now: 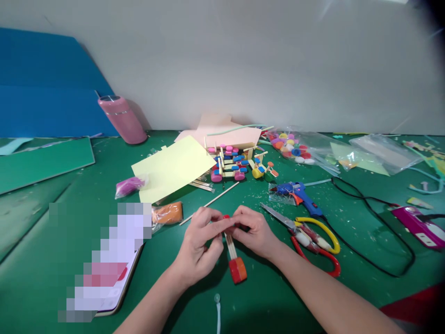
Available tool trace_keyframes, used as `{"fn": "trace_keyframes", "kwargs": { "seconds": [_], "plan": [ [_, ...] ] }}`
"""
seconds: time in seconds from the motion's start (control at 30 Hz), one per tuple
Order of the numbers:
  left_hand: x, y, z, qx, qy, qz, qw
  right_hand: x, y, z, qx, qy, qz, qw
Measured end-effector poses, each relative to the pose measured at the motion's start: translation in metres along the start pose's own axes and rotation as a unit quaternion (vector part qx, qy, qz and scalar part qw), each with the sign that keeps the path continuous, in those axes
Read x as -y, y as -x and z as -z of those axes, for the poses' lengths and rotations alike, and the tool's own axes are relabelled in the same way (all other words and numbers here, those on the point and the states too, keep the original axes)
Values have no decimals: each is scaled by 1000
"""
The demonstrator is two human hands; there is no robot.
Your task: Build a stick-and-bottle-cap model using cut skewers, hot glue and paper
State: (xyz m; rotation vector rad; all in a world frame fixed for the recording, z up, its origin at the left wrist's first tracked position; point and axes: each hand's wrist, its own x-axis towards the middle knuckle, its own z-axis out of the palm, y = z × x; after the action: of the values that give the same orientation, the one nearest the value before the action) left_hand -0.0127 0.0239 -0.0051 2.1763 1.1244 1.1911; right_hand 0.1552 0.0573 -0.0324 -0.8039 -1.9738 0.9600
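Both my hands meet over a small craft piece (231, 246) made of pale wooden sticks laid side by side. A red and orange clay block (238, 271) caps its near end, and a bit of red clay (226, 216) shows at the far end. My left hand (203, 243) is closed, its index finger stretched across the far end. My right hand (253, 229) pinches that same end from the other side; the fingertips partly hide it. A thin wooden stick (212, 202) lies just beyond my left hand, and an orange clay packet (167, 213) sits to its left.
Scissors (306, 236) and a blue glue gun (301, 195) with a black cord lie right. A phone (107, 273) is at left. Behind are yellow paper (177, 169), small clay-and-stick models (229, 167), bagged colourful caps (292, 146) and a leaning pink tumbler (123, 119).
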Motion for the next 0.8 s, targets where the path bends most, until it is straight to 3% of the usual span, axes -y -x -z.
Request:
{"fn": "trace_keyframes", "kwargs": {
  "seconds": [0.57, 0.8],
  "plan": [
    [0, 2, 0, 2, 16, 14, 1000, 1, 1, 0, 0, 9, -4, 1000],
    [3, 1, 1, -35, 28, 50, 998, 1, 1, 0, -3, 16, -4, 1000]
  ]
}}
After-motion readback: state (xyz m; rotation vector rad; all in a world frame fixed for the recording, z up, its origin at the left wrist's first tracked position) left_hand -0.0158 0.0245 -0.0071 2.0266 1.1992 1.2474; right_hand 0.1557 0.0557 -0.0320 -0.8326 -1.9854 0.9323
